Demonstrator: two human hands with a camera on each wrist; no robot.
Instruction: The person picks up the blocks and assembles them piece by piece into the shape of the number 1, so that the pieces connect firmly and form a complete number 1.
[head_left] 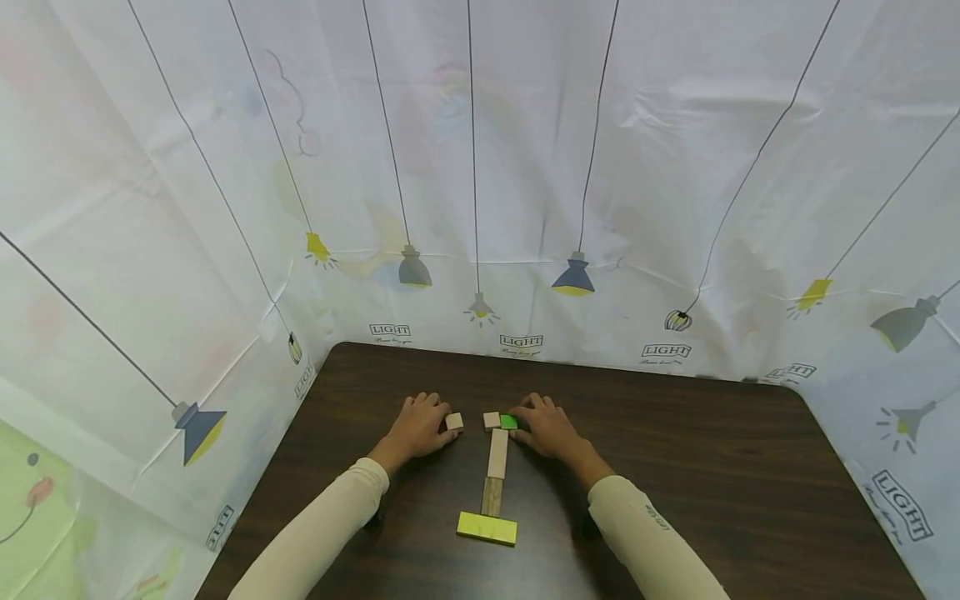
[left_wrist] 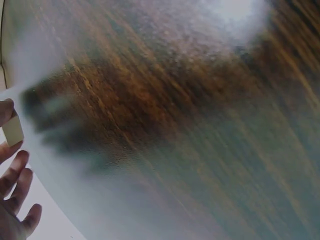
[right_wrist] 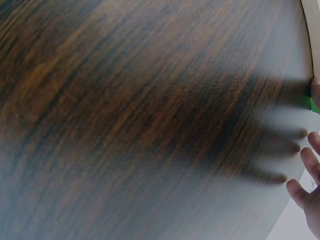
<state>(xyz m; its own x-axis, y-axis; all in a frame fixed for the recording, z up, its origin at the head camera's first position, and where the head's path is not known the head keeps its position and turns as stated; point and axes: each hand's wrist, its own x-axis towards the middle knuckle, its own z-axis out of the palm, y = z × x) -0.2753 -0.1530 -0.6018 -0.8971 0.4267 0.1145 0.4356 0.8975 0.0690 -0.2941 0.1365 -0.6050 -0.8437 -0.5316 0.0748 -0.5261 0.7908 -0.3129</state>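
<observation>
My left hand [head_left: 420,427] pinches a small pale wooden cube [head_left: 454,422] between thumb and index finger. The left wrist view shows that cube [left_wrist: 13,131] at the left edge, with the other fingers spread apart. On the other side, my right hand [head_left: 549,429] pinches a green block [head_left: 508,422], which sits against another pale cube [head_left: 491,420]. Below these runs a column: a long pale block [head_left: 497,453], a browner wooden block [head_left: 492,497], and a yellow block [head_left: 487,528] lying crosswise at the near end. Only a sliver of the green block [right_wrist: 315,106] appears in the right wrist view.
All the blocks lie on a dark wood-grain table [head_left: 720,483] with rounded far corners. A white sheet [head_left: 525,167] printed with hanging lamps rises behind the far edge and along the sides. Both forearms, in pale sleeves [head_left: 322,525], reach in from the near side.
</observation>
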